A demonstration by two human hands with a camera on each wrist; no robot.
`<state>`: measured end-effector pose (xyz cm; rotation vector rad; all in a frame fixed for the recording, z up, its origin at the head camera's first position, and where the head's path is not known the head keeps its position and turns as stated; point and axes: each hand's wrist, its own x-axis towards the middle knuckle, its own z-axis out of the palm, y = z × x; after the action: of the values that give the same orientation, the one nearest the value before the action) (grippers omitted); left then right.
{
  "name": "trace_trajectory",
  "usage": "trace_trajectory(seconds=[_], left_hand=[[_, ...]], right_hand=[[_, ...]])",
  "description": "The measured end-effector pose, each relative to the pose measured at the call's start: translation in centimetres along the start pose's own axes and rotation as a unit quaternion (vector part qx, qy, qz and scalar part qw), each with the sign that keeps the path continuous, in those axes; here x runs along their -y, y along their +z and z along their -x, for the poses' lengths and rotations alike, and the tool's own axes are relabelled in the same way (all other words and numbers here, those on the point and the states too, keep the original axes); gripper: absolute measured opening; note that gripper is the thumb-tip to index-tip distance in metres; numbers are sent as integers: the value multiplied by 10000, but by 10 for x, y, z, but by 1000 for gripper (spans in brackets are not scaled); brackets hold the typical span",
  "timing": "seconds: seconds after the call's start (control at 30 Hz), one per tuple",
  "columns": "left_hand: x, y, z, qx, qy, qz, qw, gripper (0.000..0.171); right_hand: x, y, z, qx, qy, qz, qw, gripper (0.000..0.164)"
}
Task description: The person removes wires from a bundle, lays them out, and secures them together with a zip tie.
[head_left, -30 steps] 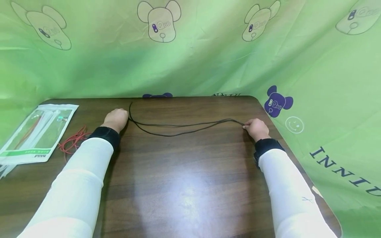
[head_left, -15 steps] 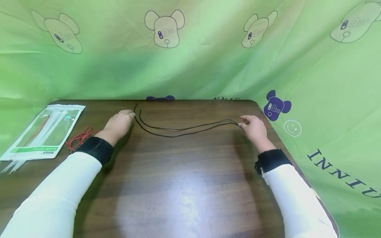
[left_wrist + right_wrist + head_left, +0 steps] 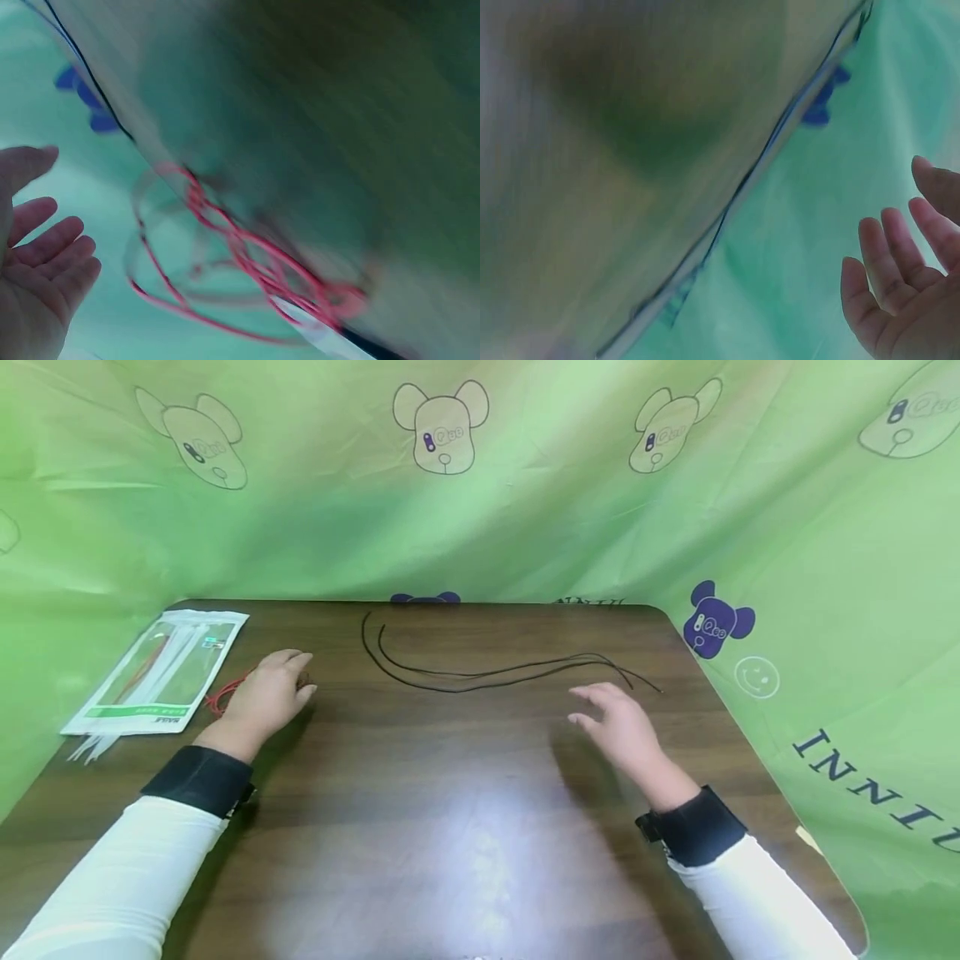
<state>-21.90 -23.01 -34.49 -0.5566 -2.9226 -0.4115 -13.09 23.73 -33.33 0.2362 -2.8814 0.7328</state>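
Observation:
Two thin black wires (image 3: 453,692) lie side by side in long curves near the table's far edge, their ends splayed at both sides. My left hand (image 3: 258,706) hovers with fingers loosely extended by a tangle of red wire (image 3: 217,700), covering part of it in the head view. In the left wrist view the looped red wire (image 3: 255,244) lies off to the side of the fingers, and the palm holds nothing. My right hand (image 3: 618,731) floats nearer to me than the right ends of the black wires, fingers spread and holding nothing.
A clear plastic bag (image 3: 142,711) with a green band lies at the far left, white strips (image 3: 95,747) poking from beneath it. Behind the wooden table (image 3: 420,752) hangs a green printed curtain (image 3: 322,527).
Both hands have let go of the black wires, which now lie loose. The left hand has moved left to the red wire; the right has drawn back toward me.

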Motion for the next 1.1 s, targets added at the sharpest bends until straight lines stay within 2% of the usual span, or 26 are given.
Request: trace_trajectory(seconds=[0.13,0.2,0.3,0.4,0.47,0.6,0.9,1.1], left_hand=[[26,1,10,54,-501,12,9987,69],[37,3,15,225,-740,54,9970,79],[51,6,20,630,-1089,224,9918,94],[60,9,22,1081,-1299,426,9847,101],[64,11,21,1322,-1350,503,9807,100],[66,12,18,1564,-1277,465,9783,91],[66,11,7,1505,-1363,289,9787,69],[66,8,0,1687,-1438,141,9750,65]], right_hand=[[20,18,14,329,-266,83,9991,43],[29,25,21,417,-427,123,9981,42],[42,33,27,473,-719,140,9962,41],[54,38,32,530,-974,148,9937,39],[61,41,34,556,-1089,154,9924,38],[70,46,36,509,-1285,223,9902,37],[81,52,32,299,-1634,320,9856,37],[87,51,30,220,-1710,295,9846,36]])
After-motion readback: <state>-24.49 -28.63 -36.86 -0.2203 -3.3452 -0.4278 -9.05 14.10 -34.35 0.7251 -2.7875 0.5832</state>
